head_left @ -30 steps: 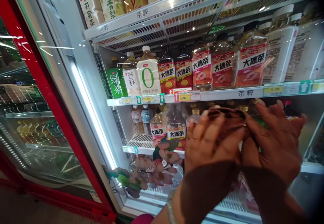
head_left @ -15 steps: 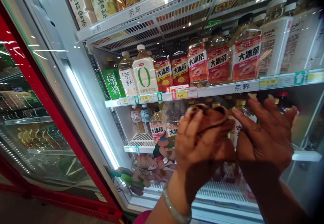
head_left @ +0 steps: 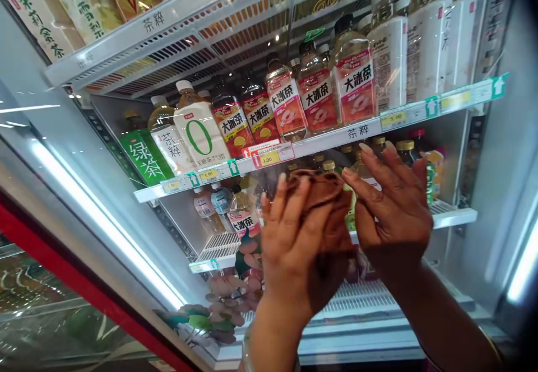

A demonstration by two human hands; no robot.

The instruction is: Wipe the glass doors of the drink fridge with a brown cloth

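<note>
My left hand [head_left: 290, 243] presses a crumpled brown cloth [head_left: 330, 215] against the glass door of a drinks fridge. Its fingers lie over the cloth's left side, and a pale bangle [head_left: 247, 349] circles that wrist. Just right of the cloth is my right hand [head_left: 389, 209], palm forward and fingers spread, holding nothing. Its index fingertip comes close to the cloth's upper edge; whether they touch I cannot tell. Both hands partly cover the bottles on the lower shelf behind the glass.
Tea bottles [head_left: 286, 103] line the middle shelf [head_left: 323, 142], with cartons and bottles [head_left: 37, 19] above. Flower decals [head_left: 227, 299] show at the lower left of the glass. A red door frame [head_left: 84, 288] runs down the left, beside another glass-fronted cooler [head_left: 46, 327].
The view has swung right and tilted, so the shelves and both hands sit further left. My right hand is slightly nearer the cloth, which stays under my left hand.
</note>
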